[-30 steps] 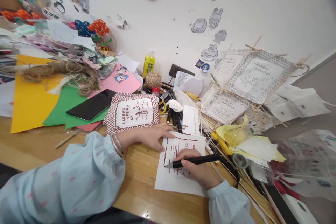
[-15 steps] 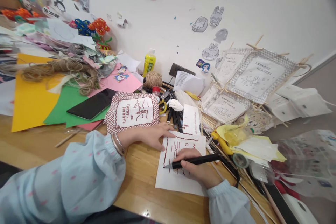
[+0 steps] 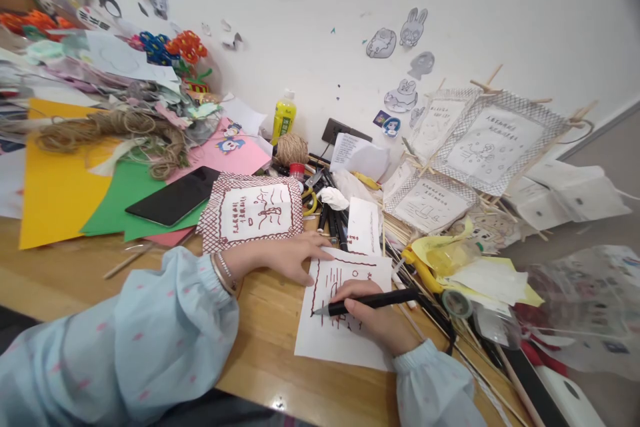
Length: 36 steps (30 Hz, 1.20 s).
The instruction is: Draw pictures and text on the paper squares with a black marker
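A white sheet (image 3: 336,340) with a dark red drawn border and marks lies on the wooden table (image 3: 265,353). My right hand (image 3: 381,321) is closed round a black marker (image 3: 373,301), whose tip touches the sheet's left border. My left hand (image 3: 287,257) rests flat with fingers apart, its fingertips pressing the sheet's upper left corner. Both arms wear light blue sleeves; a bracelet circles the left wrist.
A finished bordered drawing (image 3: 254,212) lies behind my left hand, beside a black phone (image 3: 173,197) on green paper. Coloured card, twine, a yellow bottle (image 3: 283,117), pens, scissors, wooden sticks and stick-framed paper panels (image 3: 493,143) crowd the back and right.
The marker tip has crept slightly along the sheet's left border. My left hand has stayed in place.
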Tool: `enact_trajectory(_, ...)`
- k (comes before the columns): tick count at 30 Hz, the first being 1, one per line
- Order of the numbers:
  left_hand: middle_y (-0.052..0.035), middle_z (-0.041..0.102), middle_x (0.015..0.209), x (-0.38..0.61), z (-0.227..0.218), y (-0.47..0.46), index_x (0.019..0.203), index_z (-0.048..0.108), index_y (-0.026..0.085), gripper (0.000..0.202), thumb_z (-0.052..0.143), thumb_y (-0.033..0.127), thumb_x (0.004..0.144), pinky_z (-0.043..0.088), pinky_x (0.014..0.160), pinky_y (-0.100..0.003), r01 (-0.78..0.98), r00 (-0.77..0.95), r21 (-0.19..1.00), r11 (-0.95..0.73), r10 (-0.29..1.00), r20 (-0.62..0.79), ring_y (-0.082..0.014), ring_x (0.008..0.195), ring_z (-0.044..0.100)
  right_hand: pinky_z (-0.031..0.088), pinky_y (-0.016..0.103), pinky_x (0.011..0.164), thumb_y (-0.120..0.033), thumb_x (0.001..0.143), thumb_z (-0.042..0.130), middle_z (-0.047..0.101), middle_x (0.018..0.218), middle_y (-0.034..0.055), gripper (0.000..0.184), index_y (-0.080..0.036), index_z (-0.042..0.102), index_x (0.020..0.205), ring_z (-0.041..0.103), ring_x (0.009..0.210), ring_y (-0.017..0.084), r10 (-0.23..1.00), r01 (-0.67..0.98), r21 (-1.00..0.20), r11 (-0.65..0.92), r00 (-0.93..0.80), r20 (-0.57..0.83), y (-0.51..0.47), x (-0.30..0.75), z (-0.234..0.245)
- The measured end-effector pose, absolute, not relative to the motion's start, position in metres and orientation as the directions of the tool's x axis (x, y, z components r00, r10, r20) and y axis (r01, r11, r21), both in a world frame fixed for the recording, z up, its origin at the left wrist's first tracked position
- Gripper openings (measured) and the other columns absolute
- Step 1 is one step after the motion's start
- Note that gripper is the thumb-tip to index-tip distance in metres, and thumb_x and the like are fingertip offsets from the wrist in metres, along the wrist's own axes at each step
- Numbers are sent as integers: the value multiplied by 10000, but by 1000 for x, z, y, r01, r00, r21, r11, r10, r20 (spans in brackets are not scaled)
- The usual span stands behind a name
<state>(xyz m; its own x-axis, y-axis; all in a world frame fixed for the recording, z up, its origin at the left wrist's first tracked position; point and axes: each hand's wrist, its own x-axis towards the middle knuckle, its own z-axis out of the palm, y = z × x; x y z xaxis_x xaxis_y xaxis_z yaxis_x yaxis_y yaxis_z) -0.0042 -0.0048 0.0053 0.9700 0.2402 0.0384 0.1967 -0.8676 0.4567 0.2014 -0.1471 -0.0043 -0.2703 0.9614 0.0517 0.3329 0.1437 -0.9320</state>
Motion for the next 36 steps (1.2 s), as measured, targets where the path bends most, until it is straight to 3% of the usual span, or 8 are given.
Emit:
enact_trajectory(5,-125,408,1470,-5,5,-5,1341,538,194,635,713,326,745,273,1131,-428,196,970,449,-872,241,43,-303,1364,338,548,309,647,-405,839,613,720,771,56,256,-188,747,822,664,692,195,966,351,-926,138,-256,47,-146,202,-5)
enact_trajectory(10,-150,408,1467,-4,4,-5,1343,537,165,649,718,311,738,274,1130,-440,194,970,458,-868,240,46,-318,1359,345,551,318,662,-378,823,606,717,781,55,232,-186,737,824,665,714,202,972,349,-929,128,-229,48,-147,201,-3)
enact_trajectory(15,-127,423,1462,-5,4,-5,1332,544,200,627,717,292,736,291,1123,-432,173,969,469,-866,236,79,-318,1358,353,544,339,738,-341,835,573,717,804,42,193,-209,706,880,670,779,215,993,330,-939,101,-96,73,-151,203,7)
enact_trajectory(18,-117,434,1452,-4,1,-5,1342,530,220,625,711,269,746,304,1117,-426,175,962,469,-866,252,106,-308,1347,370,541,336,684,-388,837,573,705,782,40,215,-217,689,896,657,732,214,991,321,-937,137,-46,129,-154,205,10)
enact_trajectory(24,-108,454,1427,-3,-3,-5,1326,547,232,549,628,156,788,331,1099,-396,160,952,450,-879,258,165,-272,1323,400,523,313,636,-459,823,621,678,729,36,263,-210,705,845,639,675,197,985,329,-939,104,-166,51,-157,198,3)
enact_trajectory(30,-117,393,1475,-7,4,-8,1338,531,245,634,724,411,759,258,1129,-480,179,968,480,-859,240,69,-338,1372,310,515,306,661,-454,836,622,691,719,41,282,-190,721,841,630,672,186,978,353,-929,112,-204,40,-156,194,-2)
enact_trajectory(36,-107,388,1474,-7,4,-7,1334,535,257,663,755,408,727,237,1138,-472,174,971,464,-869,229,64,-330,1374,302,526,311,670,-447,846,612,704,747,51,284,-185,723,853,643,699,190,975,392,-913,111,-219,24,-156,195,0)
